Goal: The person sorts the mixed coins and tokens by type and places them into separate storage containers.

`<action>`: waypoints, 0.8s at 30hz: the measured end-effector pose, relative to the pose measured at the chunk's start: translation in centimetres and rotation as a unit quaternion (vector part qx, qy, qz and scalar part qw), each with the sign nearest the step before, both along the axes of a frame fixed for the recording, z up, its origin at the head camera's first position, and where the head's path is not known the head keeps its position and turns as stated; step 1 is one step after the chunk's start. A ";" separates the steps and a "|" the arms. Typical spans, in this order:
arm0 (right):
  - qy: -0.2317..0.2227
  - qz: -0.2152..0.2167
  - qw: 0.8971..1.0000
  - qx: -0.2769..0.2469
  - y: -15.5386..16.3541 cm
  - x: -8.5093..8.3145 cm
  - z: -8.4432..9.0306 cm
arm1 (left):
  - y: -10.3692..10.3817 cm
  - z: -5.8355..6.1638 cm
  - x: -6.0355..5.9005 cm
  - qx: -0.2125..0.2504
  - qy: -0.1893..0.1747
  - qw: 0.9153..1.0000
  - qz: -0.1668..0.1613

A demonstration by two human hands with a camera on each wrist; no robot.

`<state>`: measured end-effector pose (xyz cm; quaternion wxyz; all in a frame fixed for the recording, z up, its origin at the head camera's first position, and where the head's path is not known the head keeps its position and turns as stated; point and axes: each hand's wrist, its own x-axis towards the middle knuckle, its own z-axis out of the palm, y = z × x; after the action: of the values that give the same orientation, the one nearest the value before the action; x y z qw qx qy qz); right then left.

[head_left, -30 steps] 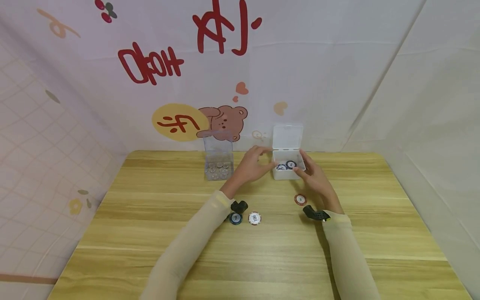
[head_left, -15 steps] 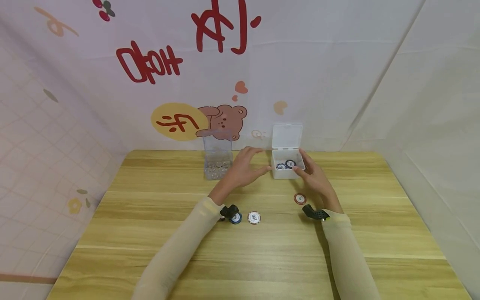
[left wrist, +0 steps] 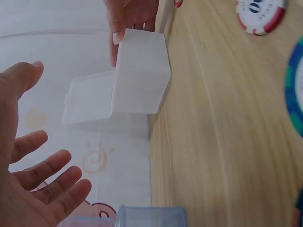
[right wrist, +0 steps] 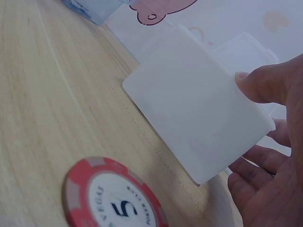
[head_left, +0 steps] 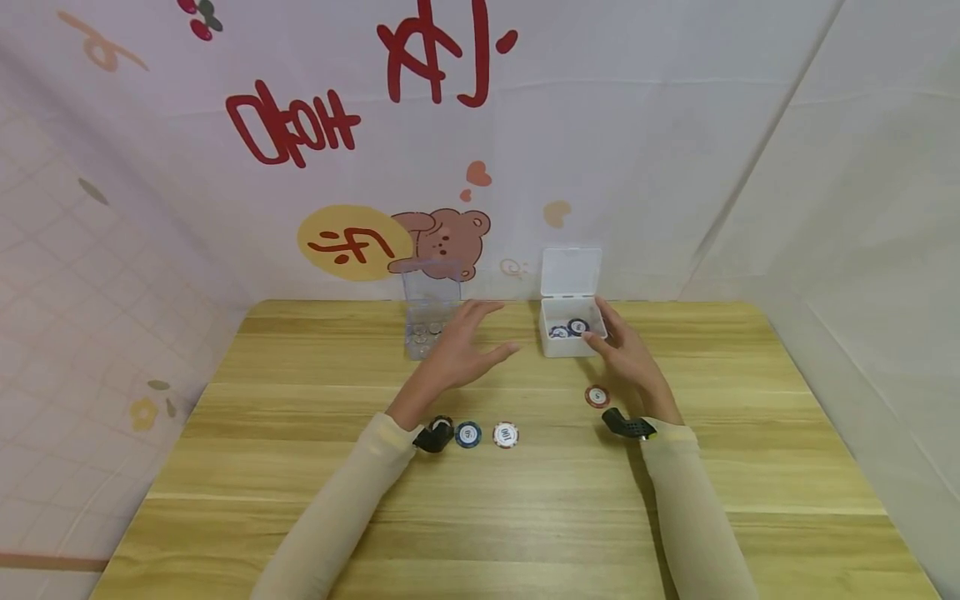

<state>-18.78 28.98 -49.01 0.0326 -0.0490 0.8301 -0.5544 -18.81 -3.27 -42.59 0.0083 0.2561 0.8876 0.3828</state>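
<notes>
A white plastic box (head_left: 573, 347) stands at the back of the table, its hinged lid raised and dark-edged poker chips (head_left: 577, 327) inside. My right hand (head_left: 628, 354) grips its right side, thumb over the front rim and fingers along the side wall. To the left of that box, my left hand (head_left: 459, 352) is held in the air with spread fingers and nothing in them. It partly hides a clear plastic box (head_left: 415, 350) of round silvery pieces, also with its lid up. A red-edged poker chip (right wrist: 113, 194) marked 5 lies in front of the white box.
On the wooden table (head_left: 525, 517) lie a blue-edged chip (head_left: 468, 434) and a white 100 chip (head_left: 506, 434). Another dark chip (head_left: 444, 422) is partly covered by the left wrist camera (head_left: 433, 437). A printed cloth backdrop (head_left: 637, 167) rises right behind both boxes.
My left hand has moved left, away from the white box and in front of the clear box, its fingers spreading. My right hand keeps its grip on the white box.
</notes>
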 end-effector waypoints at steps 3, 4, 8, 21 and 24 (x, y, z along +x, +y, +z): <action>-0.004 0.002 1.000 -0.001 -0.4 0.4 1.0 | -0.8 -0.2 0.5 -0.006 -0.003 1.000 0.002; -0.005 0.003 1.000 0.000 -0.6 0.7 1.4 | -1.1 -0.3 0.7 -0.007 -0.007 1.000 0.004; -0.005 0.009 1.000 0.002 -1.1 1.4 2.8 | -2.1 -0.9 1.4 -0.012 -0.018 1.000 0.004; 0.007 0.004 1.000 0.004 0.4 -0.1 -0.6 | -4.9 -2.3 3.6 -0.018 -0.052 0.999 0.003; 0.011 0.005 1.000 0.004 0.3 -0.1 -0.8 | -5.6 -2.8 4.0 -0.011 -0.052 0.999 0.004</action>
<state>-18.91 29.31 -49.76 0.0263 -0.0590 0.8326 -0.5500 -14.85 -8.89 -45.36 0.0552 0.2322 0.8911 0.3861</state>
